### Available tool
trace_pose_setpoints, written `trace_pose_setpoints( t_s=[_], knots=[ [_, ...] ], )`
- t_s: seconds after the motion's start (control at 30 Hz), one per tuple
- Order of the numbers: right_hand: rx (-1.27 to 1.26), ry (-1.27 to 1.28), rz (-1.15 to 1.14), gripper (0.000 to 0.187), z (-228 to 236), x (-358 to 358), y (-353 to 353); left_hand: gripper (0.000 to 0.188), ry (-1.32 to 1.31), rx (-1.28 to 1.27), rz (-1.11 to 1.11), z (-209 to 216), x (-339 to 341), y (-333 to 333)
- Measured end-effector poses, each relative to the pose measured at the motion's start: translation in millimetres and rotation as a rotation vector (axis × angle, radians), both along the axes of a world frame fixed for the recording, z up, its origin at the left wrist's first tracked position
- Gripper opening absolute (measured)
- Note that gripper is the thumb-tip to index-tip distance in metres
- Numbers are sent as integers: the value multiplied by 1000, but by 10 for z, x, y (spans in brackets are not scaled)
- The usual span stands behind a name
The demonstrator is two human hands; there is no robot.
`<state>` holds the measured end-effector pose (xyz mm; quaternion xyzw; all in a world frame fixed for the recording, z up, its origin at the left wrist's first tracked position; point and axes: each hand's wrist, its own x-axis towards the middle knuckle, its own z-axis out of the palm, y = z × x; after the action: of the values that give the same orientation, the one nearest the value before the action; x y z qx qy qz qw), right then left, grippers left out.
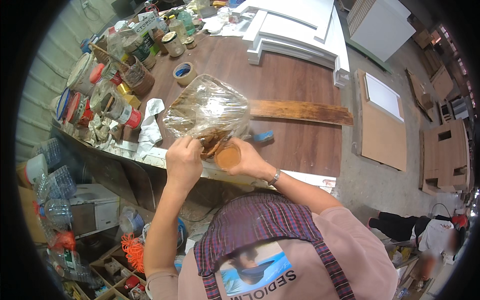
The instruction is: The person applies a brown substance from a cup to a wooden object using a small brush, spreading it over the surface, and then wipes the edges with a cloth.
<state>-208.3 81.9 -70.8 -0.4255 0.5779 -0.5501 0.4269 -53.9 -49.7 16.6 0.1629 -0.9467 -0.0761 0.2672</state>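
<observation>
Container [228, 158] in the right hand [250, 161] looks round and orange-brown inside.

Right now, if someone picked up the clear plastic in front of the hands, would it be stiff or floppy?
The clear plastic would probably be floppy, given its many wrinkles. It looks thin, with brown tones showing through, so the film itself is likely light. Its glossy shine suggests slipperiness, though brown material by its near edge might make it sticky there.

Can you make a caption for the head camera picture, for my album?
At a cluttered brown table: the right hand holds a round brown thing, the left hand beside crinkly clear plastic.
</observation>
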Motion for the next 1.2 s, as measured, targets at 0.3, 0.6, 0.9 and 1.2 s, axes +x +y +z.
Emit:
trace_pose_setpoints(
  t_s=[0.3, 0.6, 0.9, 1.2],
  knots=[
    [-14, 37, -38, 60, -2, 20, -4, 11, 51, -53, 63, -3, 56, -28],
    [16, 6, -22, 63, -20, 3, 11, 12, -9, -141, 131, 68, 143, -42],
    [16, -2, -15, 63, -13, -11, 17, 10, -30, -136, 69, 132, 154, -11],
    [29, 0, -6, 64, 11, -19, 8, 11, -67, -132, 122, 83, 131, 4]
  ],
)
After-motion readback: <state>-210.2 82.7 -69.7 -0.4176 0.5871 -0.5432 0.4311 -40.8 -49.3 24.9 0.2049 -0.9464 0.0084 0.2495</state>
